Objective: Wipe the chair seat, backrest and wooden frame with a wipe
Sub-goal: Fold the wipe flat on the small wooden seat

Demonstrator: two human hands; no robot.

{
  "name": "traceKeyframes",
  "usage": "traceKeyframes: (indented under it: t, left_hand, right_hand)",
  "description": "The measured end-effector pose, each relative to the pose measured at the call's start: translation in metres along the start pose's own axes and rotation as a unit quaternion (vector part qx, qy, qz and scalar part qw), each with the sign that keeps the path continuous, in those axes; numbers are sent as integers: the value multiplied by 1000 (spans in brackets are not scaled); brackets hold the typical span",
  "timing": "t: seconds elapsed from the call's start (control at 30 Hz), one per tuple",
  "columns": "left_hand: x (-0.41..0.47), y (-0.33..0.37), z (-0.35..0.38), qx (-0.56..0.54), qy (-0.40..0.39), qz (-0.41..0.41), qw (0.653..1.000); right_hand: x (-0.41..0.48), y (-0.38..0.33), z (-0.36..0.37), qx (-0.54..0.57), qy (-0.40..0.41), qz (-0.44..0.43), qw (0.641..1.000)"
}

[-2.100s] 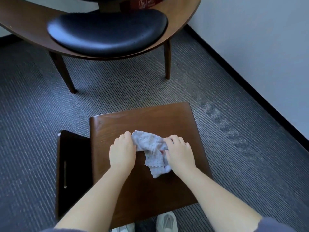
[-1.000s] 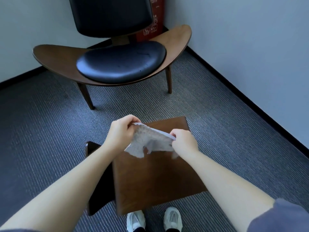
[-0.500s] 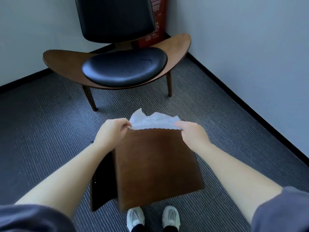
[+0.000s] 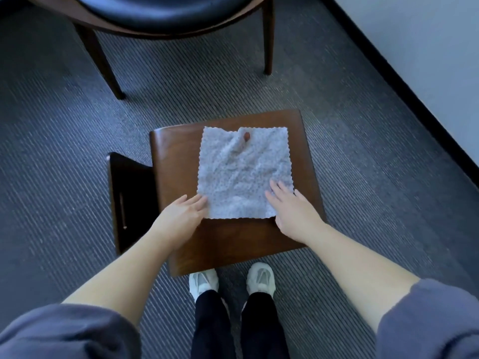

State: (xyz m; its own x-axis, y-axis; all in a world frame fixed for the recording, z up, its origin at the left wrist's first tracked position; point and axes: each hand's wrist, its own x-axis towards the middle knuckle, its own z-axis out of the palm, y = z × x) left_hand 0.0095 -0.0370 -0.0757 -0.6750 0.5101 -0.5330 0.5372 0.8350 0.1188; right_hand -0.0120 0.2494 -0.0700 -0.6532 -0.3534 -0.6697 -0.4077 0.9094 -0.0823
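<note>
— What are the person's hands doing?

— The left hand (image 4: 182, 212) lies flat with straight fingers, their tips touching the wipe (image 4: 243, 174) at its 7 o'clock corner. It grasps nothing. The right hand (image 4: 293, 208) is just as relaxed, its fingers resting on the wipe's 5 o'clock corner.

— And the wipe itself?

— It is spread flat on the wooden stool (image 4: 233, 244), with 1 reddish-brown spot (image 4: 246, 136) near its 12 o'clock edge.

— Where is the chair?

— At 12 o'clock from the stool, apart from it. Only the black seat cushion (image 4: 160, 9) and 2 wooden legs (image 4: 103, 60) show, standing on striped carpet (image 4: 363, 125). A pale wall (image 4: 427, 47) runs at 2 o'clock, and 2 white shoes (image 4: 203, 282) stand at 6 o'clock.
</note>
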Motion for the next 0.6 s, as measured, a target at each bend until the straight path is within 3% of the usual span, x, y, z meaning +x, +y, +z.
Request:
traceKeyframes:
  t: [0.1, 0.2, 0.27, 0.33, 0.47, 0.6]
  left_hand:
    - [-6, 3, 1, -18, 55, 16, 998]
    - [14, -1, -16, -38, 159, -6, 986]
    - [42, -8, -26, -22, 210, -68, 975]
    - [73, -12, -32, -29, 203, -134, 970]
    - [121, -11, -13, -51, 190, -148, 969]
    - [130, -19, 9, -83, 221, -204, 950]
  right_hand:
    - [-9, -3, 0, 17, 9, -5, 1000]
    - [8, 0, -12, 45, 125, 12, 991]
    - [37, 4, -18, 43, 180, 34, 982]
    - [68, 5, -23, 34, 194, 42, 979]
    - [113, 0, -17, 17, 196, 45, 979]
    - [122, 2, 0, 42, 250, 103, 962]
